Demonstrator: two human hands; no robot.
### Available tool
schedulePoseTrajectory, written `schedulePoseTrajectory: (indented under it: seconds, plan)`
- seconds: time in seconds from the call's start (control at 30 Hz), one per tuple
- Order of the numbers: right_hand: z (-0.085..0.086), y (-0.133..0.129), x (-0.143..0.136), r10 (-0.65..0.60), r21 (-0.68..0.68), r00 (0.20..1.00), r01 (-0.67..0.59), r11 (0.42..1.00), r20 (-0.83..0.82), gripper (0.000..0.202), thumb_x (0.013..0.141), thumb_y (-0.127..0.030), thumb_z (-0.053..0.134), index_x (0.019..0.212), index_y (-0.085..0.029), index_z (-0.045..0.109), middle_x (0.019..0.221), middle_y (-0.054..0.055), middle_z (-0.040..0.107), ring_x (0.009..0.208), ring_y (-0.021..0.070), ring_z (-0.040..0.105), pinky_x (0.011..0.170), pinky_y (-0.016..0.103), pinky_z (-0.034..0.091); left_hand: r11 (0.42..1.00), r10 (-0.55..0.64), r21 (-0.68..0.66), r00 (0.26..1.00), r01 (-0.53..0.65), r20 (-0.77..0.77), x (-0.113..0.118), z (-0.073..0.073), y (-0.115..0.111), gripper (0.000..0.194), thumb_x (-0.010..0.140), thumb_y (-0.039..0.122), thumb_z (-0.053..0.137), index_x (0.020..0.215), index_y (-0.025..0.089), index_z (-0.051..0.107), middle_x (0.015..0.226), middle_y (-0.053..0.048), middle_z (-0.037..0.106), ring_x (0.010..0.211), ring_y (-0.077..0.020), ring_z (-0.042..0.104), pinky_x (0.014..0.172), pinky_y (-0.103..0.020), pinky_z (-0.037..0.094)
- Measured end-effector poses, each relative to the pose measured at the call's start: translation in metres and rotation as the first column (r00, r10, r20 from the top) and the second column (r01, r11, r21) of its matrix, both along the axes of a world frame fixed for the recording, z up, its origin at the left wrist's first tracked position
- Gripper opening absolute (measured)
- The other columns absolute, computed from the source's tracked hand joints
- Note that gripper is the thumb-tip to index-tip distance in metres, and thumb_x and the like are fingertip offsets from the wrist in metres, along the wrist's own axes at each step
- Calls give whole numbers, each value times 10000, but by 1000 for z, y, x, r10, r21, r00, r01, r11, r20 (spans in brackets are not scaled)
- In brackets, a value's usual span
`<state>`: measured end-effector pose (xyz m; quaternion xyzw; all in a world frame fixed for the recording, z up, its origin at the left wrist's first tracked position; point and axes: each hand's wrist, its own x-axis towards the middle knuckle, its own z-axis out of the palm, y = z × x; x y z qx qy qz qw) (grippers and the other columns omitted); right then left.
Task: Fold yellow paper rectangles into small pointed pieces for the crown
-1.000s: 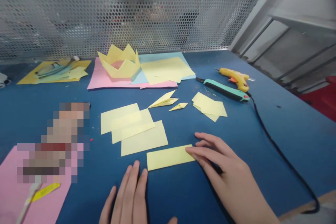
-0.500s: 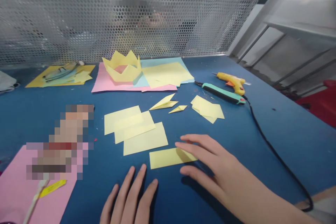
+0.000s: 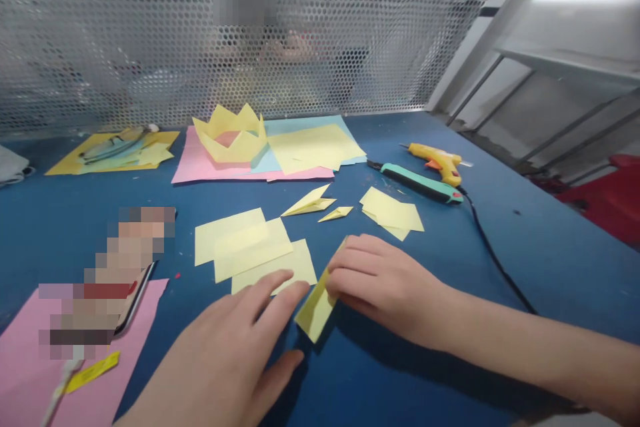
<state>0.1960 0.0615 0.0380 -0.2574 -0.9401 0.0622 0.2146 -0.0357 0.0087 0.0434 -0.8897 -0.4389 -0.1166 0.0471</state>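
A folded yellow paper strip (image 3: 316, 313) is tilted up off the blue table, its two layers parting at the near end. My right hand (image 3: 385, 283) grips its far, right side, fingers curled around the edge. Close to the strip's near left end is my left hand (image 3: 240, 340), its thumb and fingers apart and holding nothing. Beyond my left hand lie several overlapping pale yellow paper sheets (image 3: 245, 240), the nearest partly covered by my fingers. Small folded yellow paper points (image 3: 313, 200) rest just past them, with more yellow pieces (image 3: 393, 207) to their right.
A yellow paper crown (image 3: 233, 147) stands on pink and blue sheets at the back. A glue gun (image 3: 440, 160) and a green-black cutter-like tool with a cord (image 3: 423, 183) lie at right. A phone (image 3: 140, 300) with a cable lies at left on pink paper (image 3: 25, 360).
My right hand has taken hold of the paper strip, which lay flat, and lifted and turned it. My left hand has moved up and right, towards the strip's near end.
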Motion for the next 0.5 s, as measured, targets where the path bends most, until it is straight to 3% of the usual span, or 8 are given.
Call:
schedulePoseTrajectory:
  seconds: [0.1,0.2,0.33,0.5]
  plan:
    - [-9,12,2,34,125,999,-33,992,-1,346,1013,-101,338,860,-163,642,874,81,694,801,189,565,665,325,403,996,-16,-86,997,23,72,10,-2,11,343,871,208,411,1203,290,448,1030,37,706,836,-131,698,648,-230,564]
    - [-19,19,4,52,168,999,-50,985,-8,343,1023,-110,335,886,-149,648,902,88,706,821,190,587,676,326,406,985,13,-173,992,9,125,14,-5,20,313,887,178,348,1130,290,511,870,42,704,731,-123,691,598,-204,531]
    - [-22,21,6,65,130,998,-62,990,-24,298,1019,-112,371,921,-143,651,956,87,713,883,190,612,743,323,439,963,82,-267,981,-33,177,12,-4,30,284,918,215,307,1088,282,525,803,47,695,684,-112,683,563,-181,504]
    - [-23,17,-1,123,12,989,-122,992,-77,238,1012,-130,413,1013,-156,649,947,53,719,920,159,630,812,299,466,944,103,-330,975,-33,197,13,0,39,239,927,244,339,805,268,544,677,70,639,571,-87,622,504,-157,463]
